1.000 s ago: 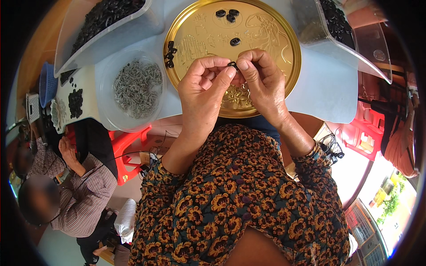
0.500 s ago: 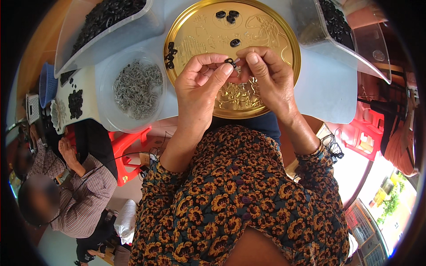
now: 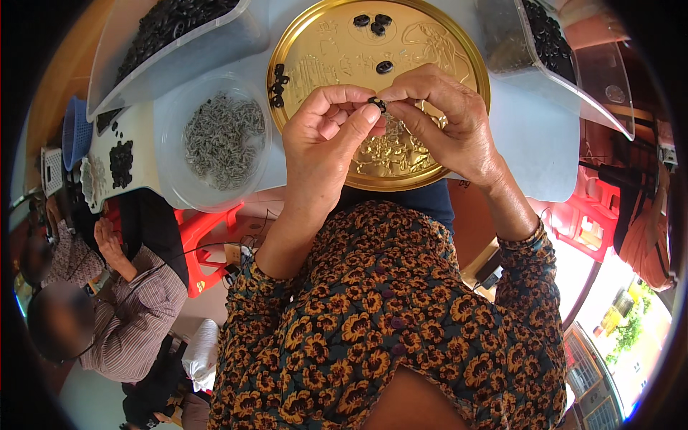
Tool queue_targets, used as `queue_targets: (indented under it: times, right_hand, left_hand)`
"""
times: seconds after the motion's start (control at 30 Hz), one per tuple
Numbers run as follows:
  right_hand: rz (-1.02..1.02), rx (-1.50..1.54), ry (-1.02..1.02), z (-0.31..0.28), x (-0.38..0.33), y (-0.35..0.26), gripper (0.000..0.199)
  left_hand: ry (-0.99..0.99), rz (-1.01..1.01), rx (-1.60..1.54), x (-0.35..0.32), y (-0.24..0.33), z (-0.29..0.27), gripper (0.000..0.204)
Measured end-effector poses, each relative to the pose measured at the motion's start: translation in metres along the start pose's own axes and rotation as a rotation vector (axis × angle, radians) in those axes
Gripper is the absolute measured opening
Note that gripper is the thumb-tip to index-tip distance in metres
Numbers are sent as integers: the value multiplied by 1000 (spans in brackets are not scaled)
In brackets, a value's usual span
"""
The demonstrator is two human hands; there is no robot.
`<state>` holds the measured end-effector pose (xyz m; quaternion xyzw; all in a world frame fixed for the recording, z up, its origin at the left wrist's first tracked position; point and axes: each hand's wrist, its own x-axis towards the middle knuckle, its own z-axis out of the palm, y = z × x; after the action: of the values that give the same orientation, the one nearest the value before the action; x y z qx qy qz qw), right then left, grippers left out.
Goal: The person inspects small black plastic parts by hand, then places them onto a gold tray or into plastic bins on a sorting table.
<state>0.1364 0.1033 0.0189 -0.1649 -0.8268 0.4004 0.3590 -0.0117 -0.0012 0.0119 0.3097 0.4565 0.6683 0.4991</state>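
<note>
Over a round gold tray [image 3: 330, 61], my left hand [image 3: 321, 140] pinches a small black plastic piece [image 3: 376, 104] with holes between thumb and fingertips. My right hand [image 3: 455, 125] meets it from the other side, thumb and index finger closed at the piece's edge; its fingertips hide whatever small part may be between them. Loose small metal parts [image 3: 390, 150] lie on the tray's near side, below my hands. A single black piece [image 3: 385, 67] rests beyond my fingers, with a cluster of black pieces [image 3: 378, 29] farther back and a row of others [image 3: 278, 86] at the left rim.
Left of the tray stands a clear round tub [image 3: 165, 154] holding many small grey metal parts [image 3: 223, 140]. Clear bins of black pieces stand at the far left [image 3: 179, 54] and far right [image 3: 591, 89]. A seated person [image 3: 140, 308] is at the left, near a red stool [image 3: 204, 247].
The small silver part seen at my right fingertips no longer shows. My right hand has turned, its fingertips now closing against the black piece, while the left keeps its pinch.
</note>
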Motion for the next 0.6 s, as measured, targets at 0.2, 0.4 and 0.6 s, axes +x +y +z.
queue_targets:
  times: [0.2, 0.4, 0.6]
  right_hand:
    - [110, -20, 8, -5, 1, -12, 16]
    - [-89, -169, -90, -19, 5, -7, 15]
    - [-39, -170, -157, -18, 6, -8, 13]
  left_hand:
    - [15, 8, 43, -2, 2, 2, 15]
    - [31, -16, 40, -2, 3, 2, 16]
    - [-14, -29, 54, -2, 6, 2, 15]
